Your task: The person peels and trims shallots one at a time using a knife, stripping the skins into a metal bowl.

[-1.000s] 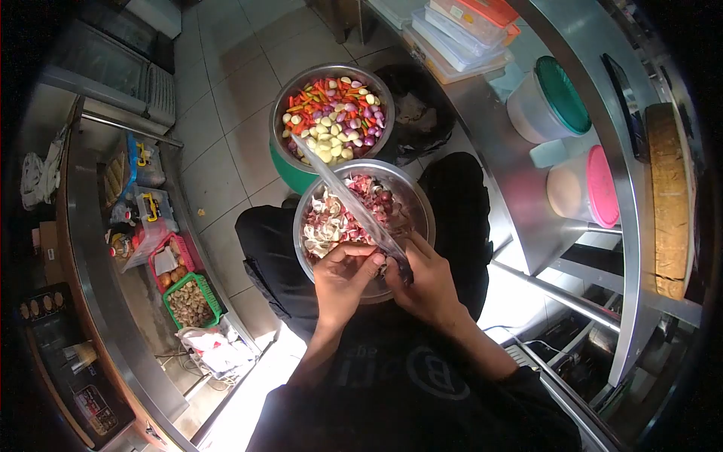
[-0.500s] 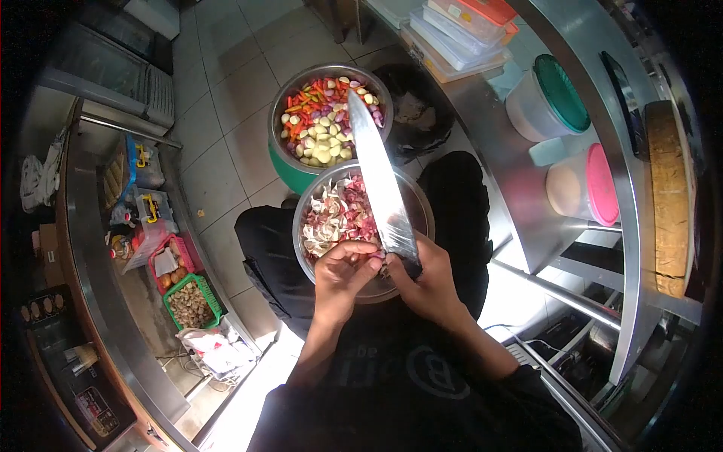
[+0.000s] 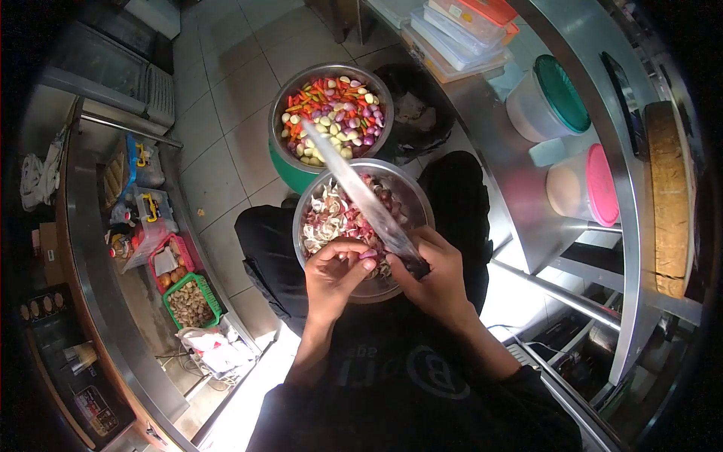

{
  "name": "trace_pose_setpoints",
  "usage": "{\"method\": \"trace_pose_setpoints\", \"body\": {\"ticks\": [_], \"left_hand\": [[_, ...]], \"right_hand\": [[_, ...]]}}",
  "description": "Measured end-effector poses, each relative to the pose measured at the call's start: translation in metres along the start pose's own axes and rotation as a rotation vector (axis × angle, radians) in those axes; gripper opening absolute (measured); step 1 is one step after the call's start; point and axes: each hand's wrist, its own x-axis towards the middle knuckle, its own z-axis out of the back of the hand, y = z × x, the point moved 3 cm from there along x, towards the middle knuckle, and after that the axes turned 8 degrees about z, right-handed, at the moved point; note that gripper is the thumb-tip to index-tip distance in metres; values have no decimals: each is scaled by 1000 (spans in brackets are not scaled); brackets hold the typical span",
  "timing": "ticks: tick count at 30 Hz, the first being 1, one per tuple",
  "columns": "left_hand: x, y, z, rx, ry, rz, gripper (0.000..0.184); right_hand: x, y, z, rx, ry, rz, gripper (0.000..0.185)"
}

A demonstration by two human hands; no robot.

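My left hand [image 3: 331,282] pinches a small purple shallot [image 3: 367,255] between thumb and fingers. A large knife [image 3: 361,197] is gripped near its handle end in my right hand [image 3: 437,275], its blade slanting up and to the left. Both hands are over the near edge of a metal bowl [image 3: 423,197] between my legs, which holds white and reddish peels [image 3: 329,212]. Just beyond it, a second metal bowl [image 3: 277,102] contains red and orange chilies [image 3: 316,92], peeled garlic cloves and shallots [image 3: 369,134]. The knife tip overlaps this farther bowl in view.
A green container [image 3: 290,177] stands under the farther bowl, with a black plastic bag [image 3: 422,113] beside it. On the right is a steel shelf with lidded tubs [image 3: 538,98]. On the left shelf sit a green basket [image 3: 215,301] and a pink basket [image 3: 184,252].
The knife blade has swung to the left, and its tip now points farther left over the far bowl. My left hand has shifted slightly left with the shallot.
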Motion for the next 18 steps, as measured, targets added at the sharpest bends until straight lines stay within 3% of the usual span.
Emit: {"method": "trace_pose_setpoints", "body": {"ticks": [2, 5, 18], "left_hand": [[0, -5, -1, 43, -25, -33, 25], [-2, -7, 0, 99, -30, -43, 24], [0, -4, -3, 155, -10, -62, 25]], "right_hand": [[1, 3, 0, -9, 91, 37, 32], [3, 9, -2, 85, 130, 42, 37], [1, 7, -5, -47, 266, 41, 35]]}}
